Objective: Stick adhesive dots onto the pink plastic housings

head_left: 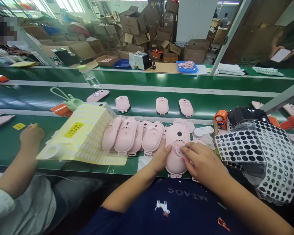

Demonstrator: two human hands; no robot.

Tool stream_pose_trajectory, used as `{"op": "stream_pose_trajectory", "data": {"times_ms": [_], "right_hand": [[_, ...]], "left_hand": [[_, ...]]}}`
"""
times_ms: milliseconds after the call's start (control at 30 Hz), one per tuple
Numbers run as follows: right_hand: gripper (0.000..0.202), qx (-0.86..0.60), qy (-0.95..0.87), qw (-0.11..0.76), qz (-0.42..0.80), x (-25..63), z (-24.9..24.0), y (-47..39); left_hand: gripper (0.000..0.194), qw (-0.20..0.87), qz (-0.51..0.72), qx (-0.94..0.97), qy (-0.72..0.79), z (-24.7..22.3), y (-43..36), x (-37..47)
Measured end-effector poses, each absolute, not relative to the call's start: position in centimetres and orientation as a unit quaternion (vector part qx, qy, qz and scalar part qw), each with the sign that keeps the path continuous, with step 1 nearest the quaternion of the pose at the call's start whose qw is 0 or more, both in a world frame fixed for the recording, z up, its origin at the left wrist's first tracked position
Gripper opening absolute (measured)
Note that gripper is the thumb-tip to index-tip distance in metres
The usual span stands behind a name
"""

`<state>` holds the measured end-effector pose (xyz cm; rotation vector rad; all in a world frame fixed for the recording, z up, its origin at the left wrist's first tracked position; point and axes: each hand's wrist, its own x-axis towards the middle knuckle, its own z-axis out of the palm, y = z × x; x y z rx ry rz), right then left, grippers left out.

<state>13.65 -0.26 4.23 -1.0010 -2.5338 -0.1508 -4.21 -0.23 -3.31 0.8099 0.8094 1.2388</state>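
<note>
Right in front of me a pink plastic shell (175, 163) lies at the bench edge, with a dark round spot near its top. My left hand (159, 158) grips the shell's left side, thumb on its face. Between the fingertips of my right hand (203, 159) is a small pink round piece (179, 149), held against the middle of the shell. Left of my hands, several similar pink shells (125, 135) lean on one another in a row. Behind the held shell are small pink round parts (186, 124), partly hidden.
Yellow sticker sheets (85, 137) lie to the left, beside a co-worker's hand (31, 135). Sheets with black dots (242, 147) and an orange device (220, 118) crowd the right. Pink shells (162, 106) rest on the green conveyor (142, 109), with a clear bottle (89, 77) behind.
</note>
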Motion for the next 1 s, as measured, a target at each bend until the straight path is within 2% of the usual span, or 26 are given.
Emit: {"op": "stream_pose_trajectory", "data": {"times_ms": [100,267,533,700,867,1000], "right_hand": [[0.026,-0.326,-0.921,0.21,-0.03,14.5,4.1,0.8],[0.016,-0.275,-0.927,0.252,-0.042,15.0,4.1,1.9],[0.012,-0.347,-0.877,0.333,0.002,14.3,2.4,0.0],[0.014,-0.328,-0.896,0.3,-0.006,14.8,2.7,0.0],[0.018,-0.354,-0.894,0.272,-0.031,14.9,3.2,-0.4],[0.016,-0.375,-0.889,0.261,-0.034,14.7,3.3,-0.5]], "left_hand": [[0.082,0.681,0.532,0.361,0.35,-2.9,-0.3,-4.4],[0.082,0.685,0.516,0.383,0.343,-2.3,-0.5,-4.7],[0.084,0.671,0.5,0.412,0.361,-2.2,-0.9,-4.9],[0.082,0.68,0.492,0.403,0.364,-2.9,-0.7,-4.6],[0.071,0.708,0.528,0.358,0.304,-3.8,-0.6,-3.6],[0.075,0.706,0.523,0.375,0.294,-3.4,-0.7,-3.6]]}}
